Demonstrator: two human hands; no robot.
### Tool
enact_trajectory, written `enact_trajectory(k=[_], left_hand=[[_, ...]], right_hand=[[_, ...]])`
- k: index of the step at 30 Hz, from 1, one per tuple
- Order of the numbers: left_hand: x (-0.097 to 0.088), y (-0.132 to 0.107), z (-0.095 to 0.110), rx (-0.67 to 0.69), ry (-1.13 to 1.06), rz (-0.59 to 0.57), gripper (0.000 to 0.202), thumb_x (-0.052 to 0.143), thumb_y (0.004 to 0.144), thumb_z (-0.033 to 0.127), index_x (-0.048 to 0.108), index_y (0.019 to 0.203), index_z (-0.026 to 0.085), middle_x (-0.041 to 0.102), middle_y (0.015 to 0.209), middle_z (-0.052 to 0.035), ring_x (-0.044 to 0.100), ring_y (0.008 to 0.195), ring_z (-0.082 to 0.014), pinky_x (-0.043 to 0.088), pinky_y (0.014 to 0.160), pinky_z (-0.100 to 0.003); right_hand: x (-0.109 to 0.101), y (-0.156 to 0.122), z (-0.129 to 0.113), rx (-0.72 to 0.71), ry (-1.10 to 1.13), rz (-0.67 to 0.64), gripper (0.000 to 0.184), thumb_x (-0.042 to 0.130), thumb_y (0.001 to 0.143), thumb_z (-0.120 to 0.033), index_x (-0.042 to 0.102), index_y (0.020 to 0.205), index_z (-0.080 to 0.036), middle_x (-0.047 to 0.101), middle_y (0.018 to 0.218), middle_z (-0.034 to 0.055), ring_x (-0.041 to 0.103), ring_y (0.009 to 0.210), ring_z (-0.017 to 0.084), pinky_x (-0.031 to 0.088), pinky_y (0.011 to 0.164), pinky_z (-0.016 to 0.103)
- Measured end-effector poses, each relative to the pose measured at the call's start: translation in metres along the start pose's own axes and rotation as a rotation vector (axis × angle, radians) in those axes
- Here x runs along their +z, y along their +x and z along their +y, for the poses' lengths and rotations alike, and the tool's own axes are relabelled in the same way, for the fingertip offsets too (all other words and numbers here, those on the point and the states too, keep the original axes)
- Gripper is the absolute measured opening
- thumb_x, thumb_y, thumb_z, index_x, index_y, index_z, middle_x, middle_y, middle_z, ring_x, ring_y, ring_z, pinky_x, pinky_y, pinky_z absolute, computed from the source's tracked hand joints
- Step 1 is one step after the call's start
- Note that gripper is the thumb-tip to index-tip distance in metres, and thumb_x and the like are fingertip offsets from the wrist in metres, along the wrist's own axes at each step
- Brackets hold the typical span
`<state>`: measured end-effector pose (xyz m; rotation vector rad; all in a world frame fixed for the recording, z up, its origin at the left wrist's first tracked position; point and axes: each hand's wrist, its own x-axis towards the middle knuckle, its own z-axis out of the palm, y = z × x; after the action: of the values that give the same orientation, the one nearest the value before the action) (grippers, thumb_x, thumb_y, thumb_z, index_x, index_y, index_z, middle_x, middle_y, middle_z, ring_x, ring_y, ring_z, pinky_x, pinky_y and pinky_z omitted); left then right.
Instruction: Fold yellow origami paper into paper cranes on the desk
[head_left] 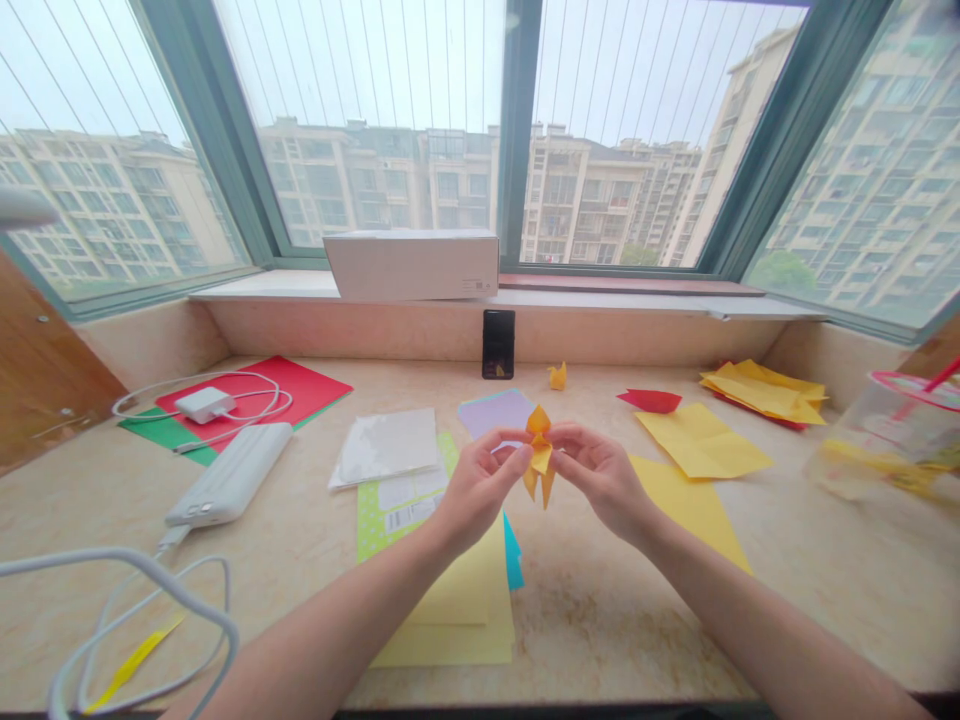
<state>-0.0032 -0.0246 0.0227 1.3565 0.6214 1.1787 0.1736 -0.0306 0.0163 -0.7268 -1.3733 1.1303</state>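
Observation:
A small folded figure of orange-yellow paper (541,458) is held up between my two hands, above the counter. It has a pointed top and two narrow legs hanging down. My left hand (487,475) pinches its left side with thumb and index finger. From the other side, my right hand (596,470) grips it the same way. Just beyond my hands lies a lavender sheet (487,408). Under my left forearm are pale yellow sheets (457,600) and a green dotted packet (375,520). A blue paper piece (513,555) sticks out beside them.
A black phone (499,345) leans on the back wall, near a small yellow folded figure (557,376). Yellow sheets (705,440) and a red folded piece (652,400) lie at right, by a clear cup (870,440). A white power bank (232,475) and cables lie left.

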Motion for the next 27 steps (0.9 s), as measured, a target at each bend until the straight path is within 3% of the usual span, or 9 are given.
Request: enact_trajectory(k=[5, 10, 17, 20, 23, 27], left_hand=[[-0.001, 0.001, -0.002, 0.004, -0.017, -0.001, 0.032, 0.071, 0.086, 0.043, 0.071, 0.102, 0.015, 0.076, 0.091, -0.0075, 0.070, 0.081, -0.0184, 0.051, 0.077, -0.029], [0.000, 0.001, -0.002, 0.034, 0.025, 0.006, 0.035, 0.066, 0.089, 0.046, 0.074, 0.104, 0.016, 0.076, 0.098, -0.0093, 0.071, 0.088, -0.0206, 0.052, 0.088, -0.034], [-0.001, 0.002, -0.006, 0.021, 0.124, 0.032, 0.029, 0.073, 0.084, 0.039, 0.073, 0.098, 0.014, 0.075, 0.085, -0.0073, 0.068, 0.077, -0.0182, 0.053, 0.072, -0.029], [-0.001, 0.004, -0.007, 0.022, 0.094, 0.082, 0.028, 0.077, 0.080, 0.037, 0.067, 0.093, 0.015, 0.074, 0.081, -0.0057, 0.067, 0.071, -0.0163, 0.053, 0.066, -0.028], [0.000, 0.005, -0.006, -0.003, 0.035, 0.116, 0.039, 0.080, 0.077, 0.034, 0.060, 0.105, 0.016, 0.071, 0.073, -0.0016, 0.065, 0.064, -0.0142, 0.052, 0.064, -0.026], [0.003, 0.004, 0.000, -0.023, -0.023, 0.104, 0.050, 0.080, 0.077, 0.032, 0.052, 0.116, 0.018, 0.064, 0.066, 0.0046, 0.061, 0.058, -0.0109, 0.049, 0.062, -0.023]], right_hand=[[-0.003, 0.001, 0.002, -0.041, -0.045, 0.013, 0.022, 0.074, 0.084, -0.044, 0.077, 0.095, -0.025, 0.073, 0.106, 0.0058, 0.067, 0.101, 0.023, 0.054, 0.090, 0.039], [-0.006, 0.002, 0.004, 0.032, -0.016, 0.046, 0.025, 0.073, 0.085, -0.043, 0.076, 0.100, -0.024, 0.076, 0.101, 0.0062, 0.070, 0.094, 0.023, 0.055, 0.086, 0.039], [-0.001, 0.001, 0.003, 0.091, -0.065, 0.131, 0.025, 0.079, 0.077, -0.043, 0.072, 0.087, -0.021, 0.076, 0.084, 0.0045, 0.070, 0.081, 0.021, 0.056, 0.077, 0.035], [0.003, 0.001, 0.001, 0.072, -0.021, 0.135, 0.035, 0.082, 0.074, -0.041, 0.065, 0.099, -0.025, 0.074, 0.081, 0.0005, 0.070, 0.078, 0.019, 0.056, 0.076, 0.034], [0.005, 0.002, 0.002, 0.054, 0.034, 0.150, 0.049, 0.084, 0.072, -0.038, 0.054, 0.109, -0.029, 0.072, 0.074, -0.0044, 0.069, 0.072, 0.017, 0.056, 0.072, 0.032], [0.003, 0.001, 0.004, 0.018, 0.006, 0.142, 0.032, 0.082, 0.075, -0.036, 0.057, 0.094, -0.027, 0.072, 0.074, -0.0033, 0.067, 0.071, 0.016, 0.055, 0.070, 0.031]])
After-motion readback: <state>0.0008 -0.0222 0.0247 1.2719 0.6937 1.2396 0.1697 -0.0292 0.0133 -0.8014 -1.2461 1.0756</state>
